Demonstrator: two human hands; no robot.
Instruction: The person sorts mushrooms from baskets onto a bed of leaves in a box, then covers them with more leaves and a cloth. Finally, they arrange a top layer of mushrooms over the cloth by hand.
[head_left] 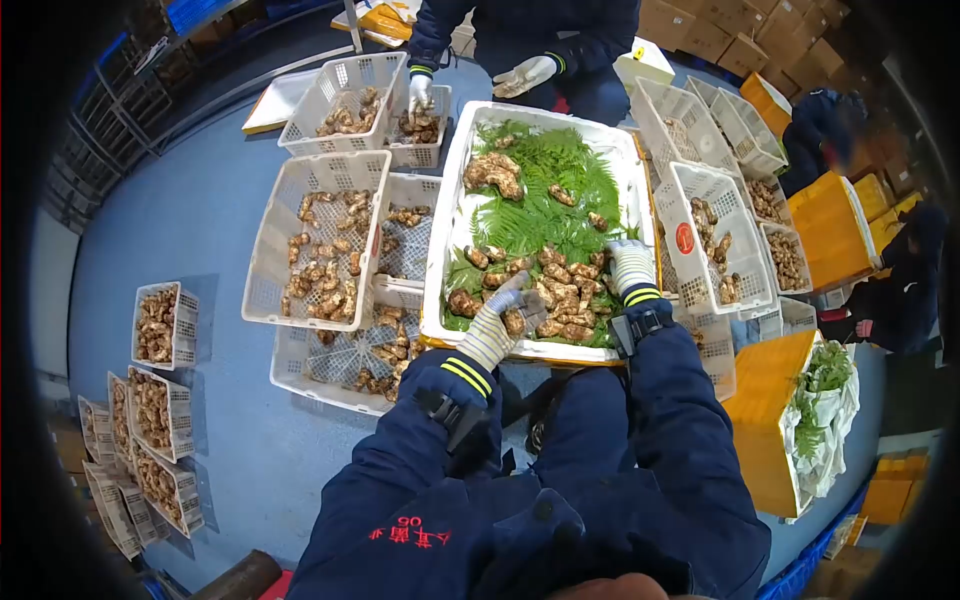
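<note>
A white foam box (438,250) lies in front of me, lined with green fern leaves (560,160). Brown and cream mushrooms (568,290) are heaped at its near side, and a large clump (494,174) rests at the upper left. My left hand (492,325), in a striped glove, is at the near left part of the heap; its fingertips are among the mushrooms and what they hold is unclear. At the right inner edge is my right hand (632,267), gloved too, its fingers close to mushrooms and partly hard to make out.
White crates of mushrooms stand left (262,240) and right (765,270) of the box. Across it, a co-worker's gloved hands (525,76) show. More crates (190,330) sit on the blue floor (240,420). A fern-filled box (765,400) stands at right.
</note>
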